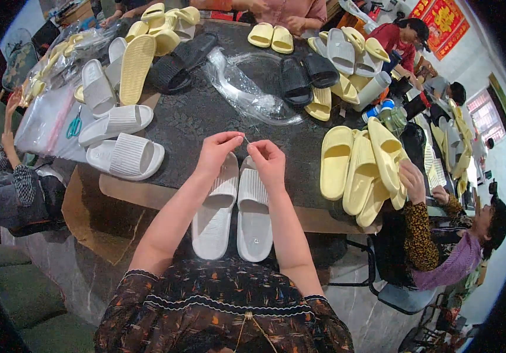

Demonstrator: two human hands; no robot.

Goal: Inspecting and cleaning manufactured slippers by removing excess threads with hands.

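Observation:
My left hand (216,154) and my right hand (269,162) meet over the table's near edge, each with thumb and finger pinched. Between the fingertips runs a thin, short strand (246,139), too small to name more closely. Right below my hands lies a pair of grey slippers, the left slipper (213,219) and the right slipper (255,226) side by side, heels toward me. Their ribbed straps are partly covered by my hands and wrists. A small light mark shows on the right slipper's heel.
Clear plastic bags (247,94) lie across the dark table (194,126). Grey slippers (126,156) and teal scissors (74,125) are at left; yellow slippers (359,170) are at right, where a co-worker's hand (412,179) touches them. Black slippers (295,82) sit farther back. Other people surround the table.

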